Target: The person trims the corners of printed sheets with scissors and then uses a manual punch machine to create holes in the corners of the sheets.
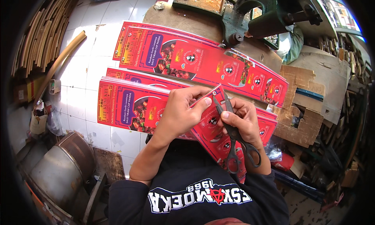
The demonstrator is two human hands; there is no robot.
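A red printed strip (211, 125), with photos of food and a purple border, is held at its top end between the two hands, slanting down across the nearer pile toward the person's lap. The left hand (180, 113) pinches that end near a corner eyelet, thumb on the printed face and fingers curled behind. The right hand (244, 121) is closed around the middle of a pair of black scissors (235, 137), thumb pressed near the pivot; the blades point up beside the strip's top end, and the two handle loops hang below the hand. Whether the blades touch the strip is hard to tell. Beneath the hands lies the nearer pile (113, 102) of similar red strips, fanned slightly. Just beyond it, a second pile (213, 65) runs roughly alongside, partly beneath the head of a dark green machine (269, 28). To the right sits torn cardboard (299, 127). On the left, white floor tiles (86, 108) show, with a curved tan tube (64, 53), stacked wooden slats (43, 37) at the far side, and a dull metal drum (64, 166) lower down.
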